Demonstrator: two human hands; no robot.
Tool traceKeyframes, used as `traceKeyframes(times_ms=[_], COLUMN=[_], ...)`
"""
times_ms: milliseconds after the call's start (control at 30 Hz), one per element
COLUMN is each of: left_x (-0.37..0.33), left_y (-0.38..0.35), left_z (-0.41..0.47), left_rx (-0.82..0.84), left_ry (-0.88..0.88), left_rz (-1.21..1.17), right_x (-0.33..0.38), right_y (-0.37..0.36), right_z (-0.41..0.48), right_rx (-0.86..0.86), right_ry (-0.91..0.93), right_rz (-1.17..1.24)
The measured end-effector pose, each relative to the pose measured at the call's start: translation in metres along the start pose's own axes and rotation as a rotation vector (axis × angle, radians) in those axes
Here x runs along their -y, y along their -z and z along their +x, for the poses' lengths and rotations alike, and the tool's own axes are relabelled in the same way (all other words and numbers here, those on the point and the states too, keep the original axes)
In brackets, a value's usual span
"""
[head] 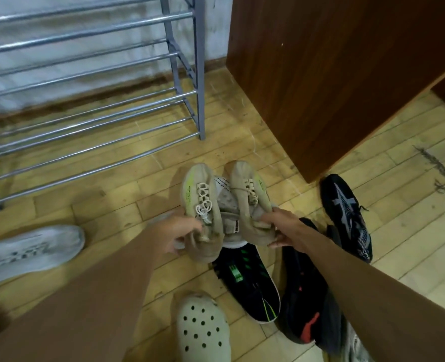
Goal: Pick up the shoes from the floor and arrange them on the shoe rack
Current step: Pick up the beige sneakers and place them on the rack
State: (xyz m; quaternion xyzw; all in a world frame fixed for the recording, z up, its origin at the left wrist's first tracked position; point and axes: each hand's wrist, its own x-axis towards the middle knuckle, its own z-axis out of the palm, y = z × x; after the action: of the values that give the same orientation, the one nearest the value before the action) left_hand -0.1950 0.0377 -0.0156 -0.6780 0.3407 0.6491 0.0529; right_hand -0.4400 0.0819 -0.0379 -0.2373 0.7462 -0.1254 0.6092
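My left hand (179,233) grips the heel of a beige sneaker with neon-yellow trim (199,197). Its twin, the second beige sneaker (250,194), is held at the heel by my right hand (285,226). Both shoes are lifted above the floor, toes pointing away from me, side by side. The metal shoe rack (85,100) with bare silver bars stands at the upper left, in front of the wall. A grey sneaker (227,205) shows between and under the beige pair.
Loose shoes lie on the wooden floor: a white sneaker (30,253) at left, a pale clog (203,330) near me, a black-and-green sneaker (250,283), a black-and-red sneaker (304,304), a black sneaker with a star (346,212). A brown wooden cabinet (333,74) stands right of the rack.
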Motion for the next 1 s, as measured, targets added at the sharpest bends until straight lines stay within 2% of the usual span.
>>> traceKeyframes(times_ms=[67, 133, 333, 433, 533, 800, 1000], left_x=[0.002, 0.002, -0.017, -0.034, -0.038, -0.004, 0.058], left_y=[-0.005, -0.008, 0.003, 0.019, 0.047, 0.123, 0.195], left_z=[0.001, 0.002, -0.025, -0.054, -0.094, -0.187, -0.196], left_rx=[0.046, 0.026, -0.053, -0.127, -0.147, -0.257, -0.378], left_ry=[-0.019, -0.07, -0.041, -0.088, -0.096, -0.094, -0.025], left_rz=[0.051, 0.066, 0.154, 0.187, 0.115, -0.01, -0.033], right_x=[-0.002, -0.003, 0.013, 0.03, 0.054, 0.134, 0.178], right_y=[0.005, 0.006, -0.004, -0.016, -0.033, -0.096, -0.165], right_z=[-0.005, -0.007, -0.023, -0.043, -0.067, -0.128, -0.151], right_rx=[0.134, 0.166, 0.05, -0.026, -0.073, -0.009, 0.034], right_ry=[-0.012, -0.029, -0.031, -0.009, 0.054, 0.242, 0.298], right_rz=[0.023, 0.058, 0.209, 0.18, 0.148, -0.166, -0.48])
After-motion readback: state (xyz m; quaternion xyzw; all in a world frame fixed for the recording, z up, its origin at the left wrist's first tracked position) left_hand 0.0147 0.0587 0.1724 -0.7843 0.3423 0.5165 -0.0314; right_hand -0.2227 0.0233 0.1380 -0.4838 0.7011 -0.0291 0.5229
